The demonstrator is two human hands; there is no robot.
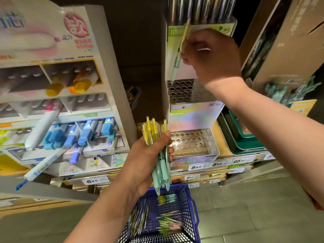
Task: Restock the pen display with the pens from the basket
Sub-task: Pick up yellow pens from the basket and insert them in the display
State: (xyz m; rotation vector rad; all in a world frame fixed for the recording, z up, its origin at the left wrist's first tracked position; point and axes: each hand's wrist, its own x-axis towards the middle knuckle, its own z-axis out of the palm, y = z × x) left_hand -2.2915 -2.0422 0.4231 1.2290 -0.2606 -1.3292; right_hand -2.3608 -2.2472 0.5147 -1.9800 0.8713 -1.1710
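Loose pens point(168, 223) wait in the blue basket point(193, 206) below; above it, the left hand point(149, 160) grips a spare bundle point(157, 151), ready to feed the right hand point(210, 55), which pinches one pen point(177, 64) tip-down over the display's perforated rack point(180, 91).

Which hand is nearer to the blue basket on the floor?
Left. The left hand holds a bundle of pens just above the blue basket; the right hand is up at the display.
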